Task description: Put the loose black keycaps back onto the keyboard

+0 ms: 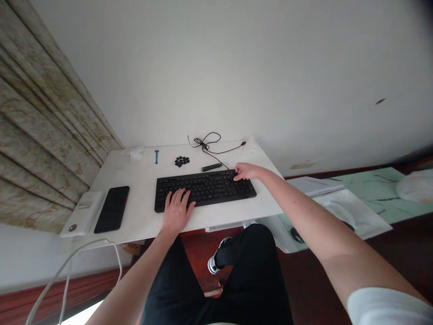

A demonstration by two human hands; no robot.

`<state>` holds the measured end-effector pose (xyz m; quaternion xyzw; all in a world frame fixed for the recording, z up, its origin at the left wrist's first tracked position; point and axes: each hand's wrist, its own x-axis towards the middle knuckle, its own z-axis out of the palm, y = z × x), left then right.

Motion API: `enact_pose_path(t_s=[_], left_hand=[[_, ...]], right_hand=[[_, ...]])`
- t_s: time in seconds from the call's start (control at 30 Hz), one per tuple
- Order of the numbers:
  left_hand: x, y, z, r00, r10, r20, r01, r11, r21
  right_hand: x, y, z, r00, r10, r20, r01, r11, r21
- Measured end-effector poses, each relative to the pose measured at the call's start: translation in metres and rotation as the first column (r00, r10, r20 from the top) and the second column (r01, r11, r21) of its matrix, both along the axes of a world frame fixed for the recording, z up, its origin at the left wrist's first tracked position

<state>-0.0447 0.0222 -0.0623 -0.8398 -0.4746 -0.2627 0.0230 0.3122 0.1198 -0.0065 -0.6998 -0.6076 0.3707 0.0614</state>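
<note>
A black keyboard (213, 187) lies on the white table. My left hand (176, 210) rests on its lower left part, fingers spread over the keys. Over the number pad at the keyboard's right end is my right hand (245, 172), its fingers curled together; what they hold, if anything, is too small to tell. Several loose black keycaps (181, 161) form a small pile behind the keyboard. Close to the keyboard's back edge lies a dark narrow bar (211, 167). A blue tool (156, 156) lies left of the keycaps.
A black phone (112, 209) and a white box (83, 213) lie at the table's left. The coiled black cable (204, 146) is near the wall. Crumpled white plastic (136, 153) sits at the back left. White cords hang at the lower left.
</note>
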Motion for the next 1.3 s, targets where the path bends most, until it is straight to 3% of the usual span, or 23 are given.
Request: enact_pose_path(t_s=[0.17,0.3,0.4,0.5,0.57,0.6,0.67,0.7,0.73,0.8,0.97,1.03,1.3], left_hand=[[0.0,0.0,-0.001,1.0,-0.003,0.01,0.003,1.0,-0.015],[-0.001,0.001,0.0,1.0,-0.006,0.022,0.007,1.0,-0.023],[-0.001,0.004,0.004,0.998,-0.01,0.057,0.012,0.999,-0.042],[-0.001,0.013,0.01,0.994,0.011,0.106,-0.004,0.998,-0.068],[-0.003,0.025,0.015,0.988,0.045,0.148,-0.031,0.995,-0.093],[-0.004,0.032,0.018,0.983,0.064,0.171,-0.045,0.993,-0.112],[-0.007,0.049,0.024,0.971,0.105,0.213,-0.071,0.984,-0.163],[-0.008,0.059,0.027,0.966,0.127,0.226,-0.083,0.977,-0.194],[-0.008,0.069,0.03,0.962,0.149,0.229,-0.095,0.969,-0.23],[-0.005,0.09,0.036,0.963,0.183,0.198,-0.117,0.945,-0.306],[0.014,0.139,0.045,0.973,0.23,-0.022,-0.219,0.888,-0.404],[0.021,0.153,0.044,0.96,0.261,-0.103,-0.28,0.867,-0.412],[0.022,0.168,0.032,0.948,0.283,-0.146,-0.318,0.848,-0.423]], right_hand=[[0.0,0.009,0.007,0.988,0.129,0.088,-0.119,0.986,-0.112],[-0.001,0.01,0.005,0.988,0.134,0.081,-0.125,0.986,-0.113],[-0.001,0.003,-0.001,0.994,0.091,0.062,-0.091,0.996,-0.011],[0.001,-0.016,-0.014,0.998,0.003,-0.057,0.01,0.977,0.215],[0.002,-0.036,-0.028,0.975,-0.085,-0.206,0.161,0.909,0.384],[0.003,-0.047,-0.035,0.946,-0.146,-0.288,0.271,0.845,0.462],[0.004,-0.069,-0.051,0.848,-0.297,-0.439,0.519,0.635,0.571],[0.005,-0.079,-0.058,0.787,-0.363,-0.499,0.615,0.526,0.588],[0.006,-0.087,-0.063,0.737,-0.403,-0.542,0.676,0.454,0.581],[0.005,-0.097,-0.069,0.681,-0.452,-0.577,0.732,0.381,0.565],[-0.001,-0.095,-0.062,0.778,-0.438,-0.45,0.626,0.474,0.619],[-0.003,-0.093,-0.058,0.793,-0.448,-0.412,0.603,0.487,0.631],[0.0,-0.094,-0.056,0.818,-0.483,-0.312,0.562,0.556,0.612]])
